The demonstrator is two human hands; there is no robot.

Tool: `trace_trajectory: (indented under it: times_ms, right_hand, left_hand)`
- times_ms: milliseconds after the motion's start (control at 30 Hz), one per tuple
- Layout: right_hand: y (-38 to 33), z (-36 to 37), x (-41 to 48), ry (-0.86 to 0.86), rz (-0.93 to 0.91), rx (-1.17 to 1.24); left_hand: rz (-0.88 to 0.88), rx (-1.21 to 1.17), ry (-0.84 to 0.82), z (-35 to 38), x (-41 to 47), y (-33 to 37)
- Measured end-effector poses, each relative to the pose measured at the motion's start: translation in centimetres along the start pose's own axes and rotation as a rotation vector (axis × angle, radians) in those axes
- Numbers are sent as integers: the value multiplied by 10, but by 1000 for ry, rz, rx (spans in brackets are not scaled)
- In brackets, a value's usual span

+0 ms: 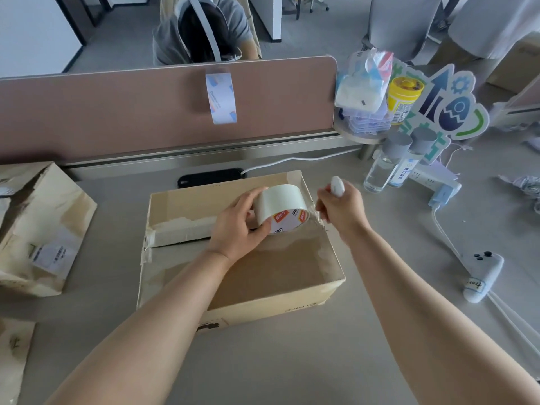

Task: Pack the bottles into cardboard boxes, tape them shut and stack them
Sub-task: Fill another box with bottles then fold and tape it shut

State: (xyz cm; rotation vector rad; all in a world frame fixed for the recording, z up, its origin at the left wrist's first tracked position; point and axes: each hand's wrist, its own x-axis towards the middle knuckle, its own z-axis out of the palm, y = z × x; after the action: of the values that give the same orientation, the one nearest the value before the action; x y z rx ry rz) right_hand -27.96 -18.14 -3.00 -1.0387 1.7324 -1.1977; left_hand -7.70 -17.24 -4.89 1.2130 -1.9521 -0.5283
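A closed cardboard box (263, 276) lies on the grey desk in front of me, its top flaps showing old torn tape along the seam. My left hand (239, 226) grips a roll of clear packing tape (282, 207) over the box's seam. Just right of the roll, my right hand (340, 209) pinches the free end of the tape at the box's right edge; one finger wears a white bandage. Two clear bottles (388, 165) with grey caps stand at the back right of the desk.
A worn cardboard box (41, 229) sits at the left, another piece of cardboard (14, 355) at the lower left. A brown desk divider (146, 112) runs behind, with a person seated beyond it. A white controller (482, 276), cables and a power strip (438, 182) lie at the right.
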Motion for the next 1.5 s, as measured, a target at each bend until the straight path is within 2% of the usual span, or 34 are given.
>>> trace_trajectory:
  times_ms: [100,200,433,500,600,733,1000,1067,1200,1333,1500]
  right_hand:
    - [-9,9,-2,-168,58,-240]
    - [-12,10,-2,-269,75,-346]
    - [-19,9,-1,-374,67,-513]
    - [-18,10,-1,-364,44,-575]
    - [-16,11,2,-348,42,-585]
    - [-19,10,1,-373,32,-578]
    - [-31,21,-5,-507,83,-573]
    - [-32,26,-6,-539,126,-546]
    - [-28,29,-4,-560,153,-479]
    - [-28,32,-5,-533,171,-464]
    - [-24,36,-6,-477,133,-506]
  left_hand:
    - [-38,-15,-17,0,0,0]
    - [-54,9,-101,2,1,1]
    - [-25,-25,-182,0,2,2]
    - [-47,40,-175,-7,4,1]
    - [-37,166,-112,-29,4,-2]
    - [185,265,-99,-41,2,-5]
    - [235,258,-63,-36,2,-11]
    - [200,215,-75,-33,0,-9]
    - [-16,37,-199,-20,-9,-8]
    - [-128,-34,-197,-21,-7,-12]
    - [-133,137,-138,-43,-6,-14]
